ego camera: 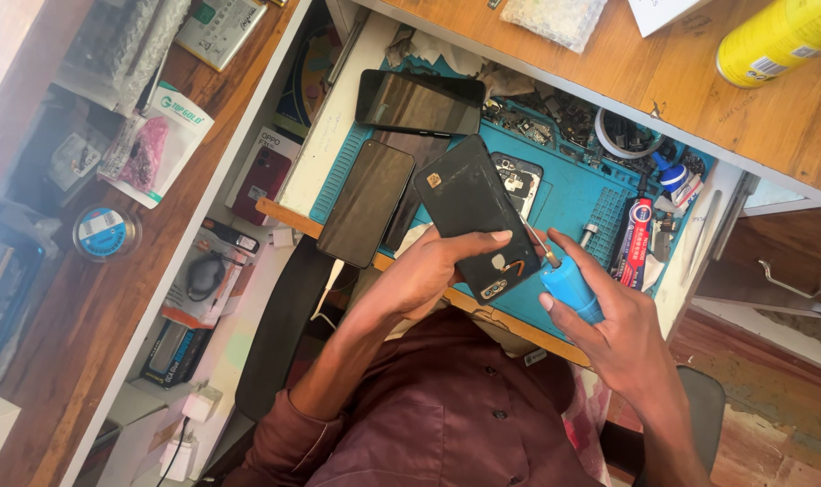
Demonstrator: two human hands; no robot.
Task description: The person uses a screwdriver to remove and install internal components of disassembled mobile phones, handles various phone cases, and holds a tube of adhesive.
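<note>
My left hand (437, 266) grips a black opened phone panel (469, 203) by its lower edge, thumb across the face, holding it tilted above a blue work mat (573, 194). My right hand (600, 307) holds a blue-handled screwdriver (568, 284) whose metal tip touches the panel's right edge near a small orange flex cable. Two other dark phones lie just left and above: one (367, 203) beside the held panel, one (419, 102) farther up the mat.
A red glue tube (638, 239), tape roll (628, 135) and small parts crowd the mat's right side. A yellow spray can (780, 38) lies on the wooden bench top. Boxed accessories, a calculator (221, 29) and packets fill the wooden shelf at left.
</note>
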